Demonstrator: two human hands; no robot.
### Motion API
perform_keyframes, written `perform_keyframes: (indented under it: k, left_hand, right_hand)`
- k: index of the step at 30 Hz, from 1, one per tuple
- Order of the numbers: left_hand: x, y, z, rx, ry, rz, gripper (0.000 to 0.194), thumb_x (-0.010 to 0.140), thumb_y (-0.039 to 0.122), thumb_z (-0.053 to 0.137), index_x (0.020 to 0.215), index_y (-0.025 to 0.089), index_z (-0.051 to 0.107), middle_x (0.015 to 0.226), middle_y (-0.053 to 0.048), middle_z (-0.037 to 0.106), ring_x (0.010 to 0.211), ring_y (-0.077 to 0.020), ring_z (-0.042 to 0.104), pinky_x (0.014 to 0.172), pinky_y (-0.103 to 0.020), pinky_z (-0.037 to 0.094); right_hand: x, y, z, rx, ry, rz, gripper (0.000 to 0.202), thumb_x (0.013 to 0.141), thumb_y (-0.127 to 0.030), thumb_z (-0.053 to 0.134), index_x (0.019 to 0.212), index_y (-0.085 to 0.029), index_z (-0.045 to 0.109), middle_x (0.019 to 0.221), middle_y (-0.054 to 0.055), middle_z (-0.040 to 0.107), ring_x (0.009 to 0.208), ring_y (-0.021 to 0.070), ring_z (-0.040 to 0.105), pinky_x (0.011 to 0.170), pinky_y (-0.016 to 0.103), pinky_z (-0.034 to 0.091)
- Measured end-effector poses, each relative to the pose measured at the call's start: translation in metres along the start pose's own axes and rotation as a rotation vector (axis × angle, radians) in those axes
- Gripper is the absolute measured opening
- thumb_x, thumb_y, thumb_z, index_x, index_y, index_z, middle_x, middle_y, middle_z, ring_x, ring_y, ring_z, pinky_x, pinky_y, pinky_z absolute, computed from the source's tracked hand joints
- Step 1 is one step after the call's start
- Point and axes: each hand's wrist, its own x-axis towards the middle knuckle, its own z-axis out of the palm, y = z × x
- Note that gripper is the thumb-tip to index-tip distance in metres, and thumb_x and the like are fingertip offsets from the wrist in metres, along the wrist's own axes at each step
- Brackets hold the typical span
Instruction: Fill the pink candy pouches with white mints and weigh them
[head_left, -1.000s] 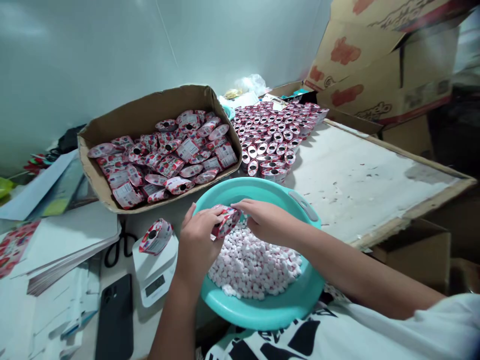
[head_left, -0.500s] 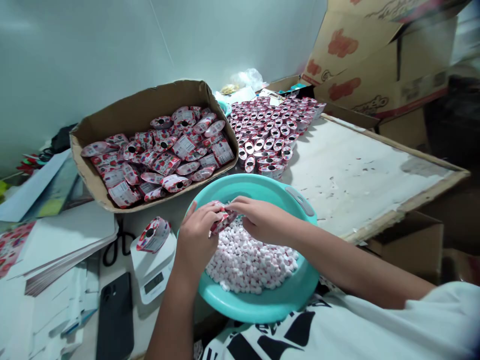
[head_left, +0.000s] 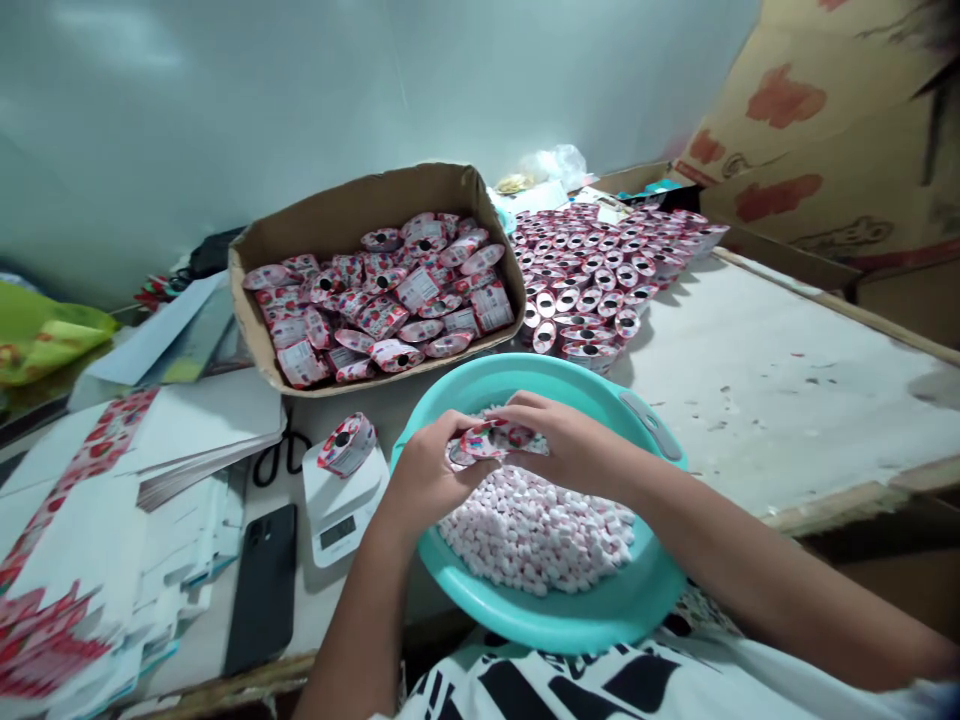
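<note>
Over a turquoise basin (head_left: 517, 620), my left hand (head_left: 441, 468) and my right hand (head_left: 559, 440) are both closed on one small red-and-white printed carton (head_left: 491, 440). My left fingers grip its left end, and the right fingers hold its right side. Below them lies a heap of small pale pink and white candy-like pieces (head_left: 540, 535) in the basin. To the left, another printed carton (head_left: 349, 445), with a dark hole in its end, rests on a white digital scale (head_left: 341, 520).
A cardboard box (head_left: 259, 345) of filled-looking printed cartons stands behind the scale. Rows of upright open cartons (head_left: 592, 270) cover the back of the white table (head_left: 757, 370). A black phone (head_left: 262, 590), black scissors (head_left: 279, 455) and stacked flat printed sheets (head_left: 202, 415) lie at left.
The view has turned left, so the scene sits further right. The carton between my hands has been turned, and my right hand now grips its side.
</note>
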Motion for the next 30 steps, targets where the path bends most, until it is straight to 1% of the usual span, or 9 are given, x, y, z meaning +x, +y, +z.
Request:
perform_keyframes:
  k: [3, 5, 7, 10, 13, 19, 23, 27, 30]
  left_hand:
    - [-0.003, 0.002, -0.007, -0.028, -0.023, 0.074, 0.035, 0.086, 0.035, 0.074, 0.118, 0.025, 0.064, 0.117, -0.004, 0.072, 0.108, -0.0203, 0.068, 0.097, -0.034, 0.052]
    - [-0.007, 0.0, -0.019, 0.042, 0.055, 0.112, 0.038, 0.086, 0.038, 0.074, 0.121, 0.025, 0.064, 0.131, -0.006, 0.068, 0.123, -0.0235, 0.062, 0.116, -0.043, 0.04]
    - [-0.016, -0.007, -0.039, 0.089, 0.23, 0.084, 0.033, 0.087, 0.039, 0.072, 0.116, 0.023, 0.067, 0.135, -0.008, 0.065, 0.128, -0.0252, 0.059, 0.12, -0.046, 0.035]
    - [-0.037, -0.026, -0.078, 0.069, 0.574, -0.085, 0.025, 0.089, 0.041, 0.068, 0.104, 0.021, 0.072, 0.121, -0.008, 0.071, 0.116, -0.0239, 0.065, 0.106, -0.04, 0.048]
    - [-0.058, -0.048, -0.108, 0.125, 0.738, -0.285, 0.028, 0.084, 0.044, 0.072, 0.1, 0.02, 0.074, 0.107, -0.007, 0.075, 0.105, -0.0236, 0.068, 0.099, -0.038, 0.052]
    - [-0.075, -0.084, -0.114, 0.106, 0.69, -0.403, 0.029, 0.082, 0.042, 0.071, 0.098, 0.018, 0.074, 0.106, -0.007, 0.075, 0.104, -0.0232, 0.068, 0.099, -0.037, 0.05]
    - [-0.069, -0.07, -0.089, 0.244, 0.718, -0.248, 0.018, 0.088, 0.034, 0.065, 0.09, 0.017, 0.072, 0.102, -0.008, 0.073, 0.101, -0.0207, 0.067, 0.096, -0.034, 0.05]
    - [-0.052, -0.033, -0.063, 0.363, 0.346, -0.139, 0.014, 0.088, 0.031, 0.066, 0.096, 0.022, 0.073, 0.103, -0.004, 0.072, 0.099, -0.0198, 0.066, 0.093, -0.033, 0.051]
    - [-0.041, -0.035, -0.067, 0.491, 0.257, -0.304, 0.046, 0.08, 0.035, 0.073, 0.123, 0.02, 0.065, 0.128, -0.012, 0.066, 0.117, -0.0284, 0.062, 0.102, -0.041, 0.048]
  right_hand:
    - [0.001, -0.004, -0.002, -0.003, 0.011, -0.04, 0.031, 0.092, -0.025, 0.065, 0.122, -0.022, 0.062, 0.111, 0.009, 0.065, 0.098, 0.0227, 0.064, 0.083, 0.037, 0.054]
    - [0.0, -0.005, -0.002, -0.028, 0.033, -0.037, 0.027, 0.092, -0.028, 0.065, 0.119, -0.021, 0.062, 0.107, 0.009, 0.065, 0.094, 0.0225, 0.064, 0.079, 0.036, 0.054]
    - [-0.001, -0.005, 0.0, -0.066, 0.032, -0.016, 0.024, 0.093, -0.031, 0.063, 0.115, -0.02, 0.062, 0.105, 0.009, 0.065, 0.091, 0.0225, 0.064, 0.076, 0.036, 0.054]
    - [-0.002, -0.001, 0.001, -0.126, 0.024, 0.01, 0.024, 0.095, -0.034, 0.06, 0.115, -0.019, 0.062, 0.107, 0.01, 0.065, 0.09, 0.0228, 0.065, 0.075, 0.037, 0.054]
    - [0.0, 0.002, 0.003, -0.165, 0.034, 0.009, 0.029, 0.096, -0.04, 0.056, 0.115, -0.02, 0.062, 0.108, 0.011, 0.065, 0.087, 0.0234, 0.066, 0.073, 0.037, 0.054]
    - [0.001, 0.009, 0.006, -0.178, 0.026, 0.007, 0.036, 0.097, -0.049, 0.053, 0.116, -0.019, 0.061, 0.115, 0.013, 0.064, 0.094, 0.0261, 0.066, 0.077, 0.039, 0.054]
    - [0.001, 0.014, 0.008, -0.172, 0.034, 0.044, 0.038, 0.096, -0.049, 0.053, 0.118, -0.02, 0.061, 0.119, 0.013, 0.064, 0.099, 0.0274, 0.066, 0.08, 0.041, 0.054]
    - [0.002, 0.015, 0.006, -0.177, 0.076, 0.086, 0.035, 0.096, -0.047, 0.054, 0.118, -0.021, 0.061, 0.119, 0.013, 0.064, 0.102, 0.0289, 0.066, 0.082, 0.042, 0.055]
    - [0.001, 0.016, 0.004, -0.186, 0.114, 0.11, 0.032, 0.096, -0.047, 0.054, 0.116, -0.022, 0.061, 0.118, 0.013, 0.064, 0.101, 0.0293, 0.066, 0.084, 0.043, 0.054]
